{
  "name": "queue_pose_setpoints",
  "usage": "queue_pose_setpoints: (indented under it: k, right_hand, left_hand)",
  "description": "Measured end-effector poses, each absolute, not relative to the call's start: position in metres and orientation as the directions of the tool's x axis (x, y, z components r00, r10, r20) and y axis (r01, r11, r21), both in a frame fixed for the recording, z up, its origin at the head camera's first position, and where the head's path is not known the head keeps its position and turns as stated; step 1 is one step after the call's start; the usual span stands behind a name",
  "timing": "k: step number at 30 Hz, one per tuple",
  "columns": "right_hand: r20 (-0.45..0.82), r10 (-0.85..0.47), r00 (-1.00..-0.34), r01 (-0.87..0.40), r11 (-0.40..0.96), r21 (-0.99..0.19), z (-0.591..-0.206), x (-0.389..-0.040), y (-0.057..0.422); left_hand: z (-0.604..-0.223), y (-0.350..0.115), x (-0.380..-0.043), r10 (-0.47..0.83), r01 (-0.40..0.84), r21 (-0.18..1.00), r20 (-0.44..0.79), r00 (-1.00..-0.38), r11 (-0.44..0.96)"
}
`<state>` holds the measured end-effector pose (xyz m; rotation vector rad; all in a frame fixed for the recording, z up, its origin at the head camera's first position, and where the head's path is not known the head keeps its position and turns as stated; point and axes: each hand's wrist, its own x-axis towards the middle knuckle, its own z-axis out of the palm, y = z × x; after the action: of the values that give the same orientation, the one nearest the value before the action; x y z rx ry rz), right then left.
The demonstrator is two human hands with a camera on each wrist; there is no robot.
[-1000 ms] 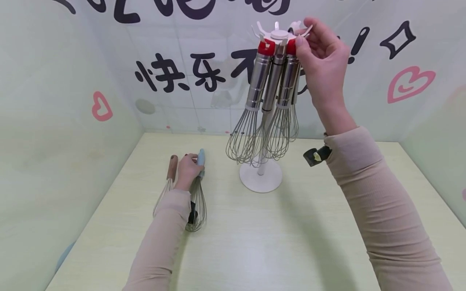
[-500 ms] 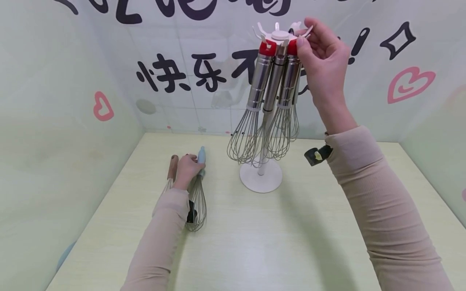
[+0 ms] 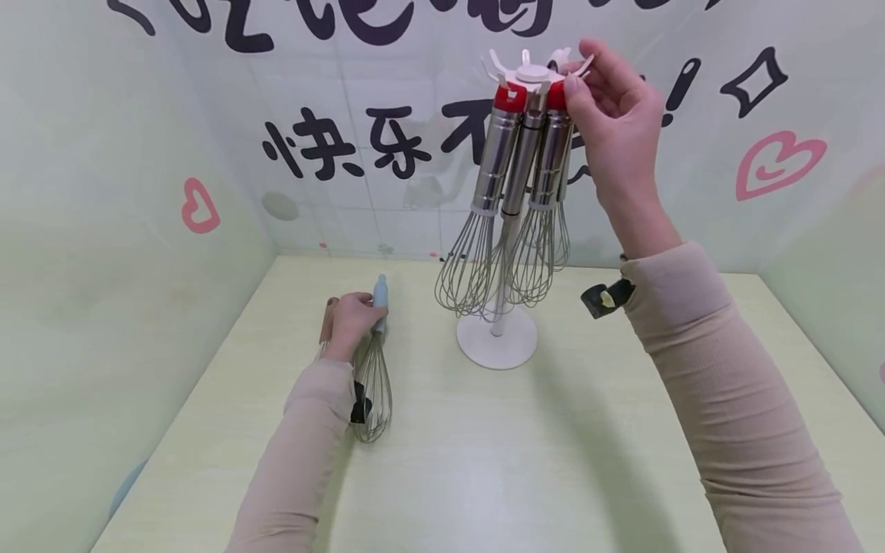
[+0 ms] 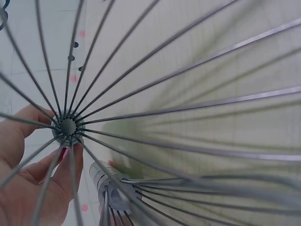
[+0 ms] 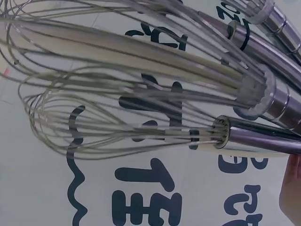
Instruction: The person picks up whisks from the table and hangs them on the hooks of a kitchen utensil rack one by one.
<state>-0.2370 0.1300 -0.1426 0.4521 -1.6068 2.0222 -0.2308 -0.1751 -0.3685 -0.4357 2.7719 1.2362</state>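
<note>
My left hand [image 3: 351, 319] pinches the light blue handle of a whisk [image 3: 380, 296] between thumb and fingers. Its wire loops fan out close to the camera in the left wrist view. Just left of that hand is a whisk with a brown handle [image 3: 328, 319], partly hidden by hand and sleeve. At the top of a white whisk stand [image 3: 532, 73], my right hand [image 3: 618, 115] grips the edge with its hooks, thumb toward me. Several metal whisks hang there, two with red handle ends [image 3: 509, 98]. One steel handle [image 5: 263, 136] shows near the fingers in the right wrist view.
The stand's round white base [image 3: 494, 346] rests on the pale tabletop [image 3: 442, 453]. A printed backdrop [image 3: 408, 223] with black characters rises behind the table, and plain light panels [image 3: 104, 246] flank it on both sides.
The blue-handled whisk has shifted slightly away from me, its handle end rising, and my left hand now covers more of the brown-handled whisk. My right hand keeps its place on the stand.
</note>
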Motion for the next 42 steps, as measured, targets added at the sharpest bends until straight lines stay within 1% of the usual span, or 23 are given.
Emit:
queue_pose_setpoints:
  k: [5,13,19,29,36,42]
  right_hand:
    - [0.539,0.201,-0.818,-0.571,-0.171,-0.803,-0.144,-0.233,0.131]
    - [0.542,0.250,-0.803,-0.590,-0.200,-0.782,-0.145,-0.231,0.128]
    - [0.542,0.253,-0.802,-0.591,-0.203,-0.780,-0.144,-0.232,0.129]
    - [0.531,0.261,-0.806,-0.583,-0.195,-0.789,-0.143,-0.234,0.131]
    - [0.516,0.256,-0.818,-0.566,-0.190,-0.802,-0.141,-0.234,0.134]
    - [0.508,0.255,-0.823,-0.556,-0.173,-0.813,-0.141,-0.234,0.134]
  left_hand:
    - [-0.364,-0.175,-0.230,-0.229,-0.285,0.719,-0.177,-0.957,0.633]
    - [-0.360,-0.175,-0.231,-0.210,-0.285,0.768,-0.198,-0.957,0.574]
    - [-0.354,-0.173,-0.230,-0.187,-0.289,0.796,-0.222,-0.957,0.532]
    - [-0.337,-0.166,-0.229,-0.155,-0.271,0.813,-0.222,-0.963,0.516]
    - [-0.328,-0.164,-0.233,-0.156,-0.231,0.865,-0.180,-0.971,0.445]
    - [-0.317,-0.161,-0.237,-0.176,-0.208,0.885,-0.146,-0.974,0.416]
